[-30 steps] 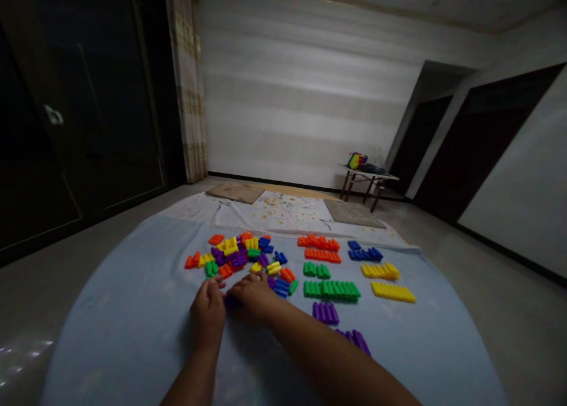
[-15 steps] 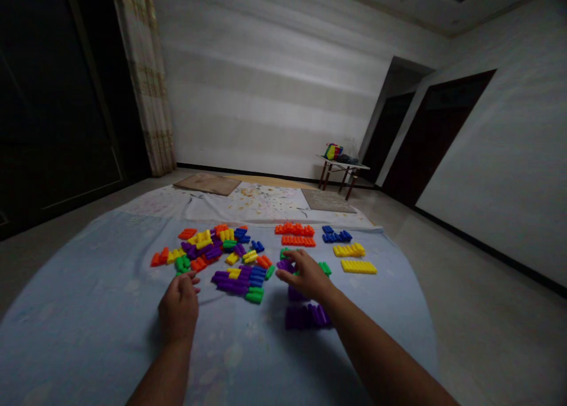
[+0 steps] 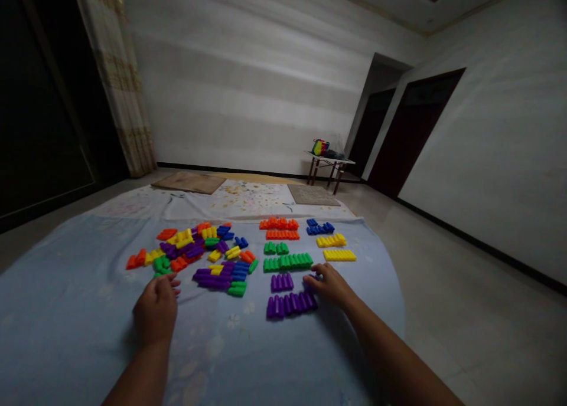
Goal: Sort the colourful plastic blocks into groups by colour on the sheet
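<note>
My right hand is closed round a purple piece, just right of a short purple row and above a longer purple row. Green rows lie just beyond it. My left hand rests with curled fingers beside the near left of a mixed pile of coloured pieces; whether it holds anything is hidden. Between the hands is a cluster of purple, blue, yellow and green pieces.
Orange rows, blue pieces and yellow rows lie farther back on the blue cloth. Brown mats lie beyond. A small side table with a colourful bag stands near the wall.
My right hand has moved from over the green and purple pieces to the right end of the short purple row, uncovering the rows. The view has shifted right.
</note>
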A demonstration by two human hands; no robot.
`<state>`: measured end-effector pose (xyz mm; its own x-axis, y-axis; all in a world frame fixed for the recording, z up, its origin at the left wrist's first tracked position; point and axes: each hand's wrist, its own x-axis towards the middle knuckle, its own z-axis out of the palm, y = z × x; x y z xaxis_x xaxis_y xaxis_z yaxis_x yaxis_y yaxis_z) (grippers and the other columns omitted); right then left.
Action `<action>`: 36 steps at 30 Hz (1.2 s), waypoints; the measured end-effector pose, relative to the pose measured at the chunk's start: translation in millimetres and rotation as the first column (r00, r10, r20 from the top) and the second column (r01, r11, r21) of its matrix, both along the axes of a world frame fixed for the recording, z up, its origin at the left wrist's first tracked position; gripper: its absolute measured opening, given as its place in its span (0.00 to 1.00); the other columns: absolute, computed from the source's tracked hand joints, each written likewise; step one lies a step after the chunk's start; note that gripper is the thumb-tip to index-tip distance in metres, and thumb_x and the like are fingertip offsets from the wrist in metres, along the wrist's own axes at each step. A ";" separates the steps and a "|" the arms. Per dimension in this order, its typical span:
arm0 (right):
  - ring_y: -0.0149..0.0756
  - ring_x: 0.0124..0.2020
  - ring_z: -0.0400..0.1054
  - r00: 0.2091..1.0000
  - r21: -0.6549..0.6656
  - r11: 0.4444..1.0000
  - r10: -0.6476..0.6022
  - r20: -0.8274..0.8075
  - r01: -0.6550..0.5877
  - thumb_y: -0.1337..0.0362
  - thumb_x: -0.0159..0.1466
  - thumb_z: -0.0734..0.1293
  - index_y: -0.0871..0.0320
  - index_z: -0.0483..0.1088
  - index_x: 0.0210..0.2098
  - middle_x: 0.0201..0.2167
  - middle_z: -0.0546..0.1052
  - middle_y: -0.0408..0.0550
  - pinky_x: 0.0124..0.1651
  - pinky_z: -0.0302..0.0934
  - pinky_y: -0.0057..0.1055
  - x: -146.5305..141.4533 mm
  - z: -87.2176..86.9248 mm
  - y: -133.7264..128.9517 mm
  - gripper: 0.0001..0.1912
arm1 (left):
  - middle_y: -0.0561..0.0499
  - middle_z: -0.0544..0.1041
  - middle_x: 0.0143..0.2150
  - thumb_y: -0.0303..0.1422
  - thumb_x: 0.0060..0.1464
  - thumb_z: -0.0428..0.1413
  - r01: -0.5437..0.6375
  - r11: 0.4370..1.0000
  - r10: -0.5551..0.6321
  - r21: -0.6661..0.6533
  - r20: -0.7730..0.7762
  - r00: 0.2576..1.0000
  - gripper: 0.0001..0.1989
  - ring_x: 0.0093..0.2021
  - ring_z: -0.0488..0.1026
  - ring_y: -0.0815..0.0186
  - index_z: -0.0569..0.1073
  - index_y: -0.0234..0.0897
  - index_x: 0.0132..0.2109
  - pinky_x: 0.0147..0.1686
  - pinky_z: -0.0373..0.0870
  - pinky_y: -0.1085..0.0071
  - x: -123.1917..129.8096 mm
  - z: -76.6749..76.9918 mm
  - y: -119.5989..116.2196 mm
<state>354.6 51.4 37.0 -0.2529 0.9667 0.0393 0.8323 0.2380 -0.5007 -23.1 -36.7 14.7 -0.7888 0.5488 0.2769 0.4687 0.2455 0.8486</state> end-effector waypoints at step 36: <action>0.40 0.32 0.69 0.893 0.116 0.988 -0.042 -0.448 0.104 0.51 0.58 0.59 0.59 0.73 0.33 0.30 0.77 0.50 0.36 0.62 0.34 -3.8 -25.7 5.9 0.19 | 0.49 0.76 0.31 0.39 0.53 0.41 0.093 0.995 -0.091 -0.022 0.046 0.995 0.16 0.30 0.73 0.64 0.70 0.38 0.38 0.30 0.69 0.69 2.5 4.7 -5.1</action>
<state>350.8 57.3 11.3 -0.1080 0.9596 0.2600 0.5488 0.2756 -0.7892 -20.5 -41.8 19.3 -0.7461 0.6255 0.2281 0.4514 0.2234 0.8639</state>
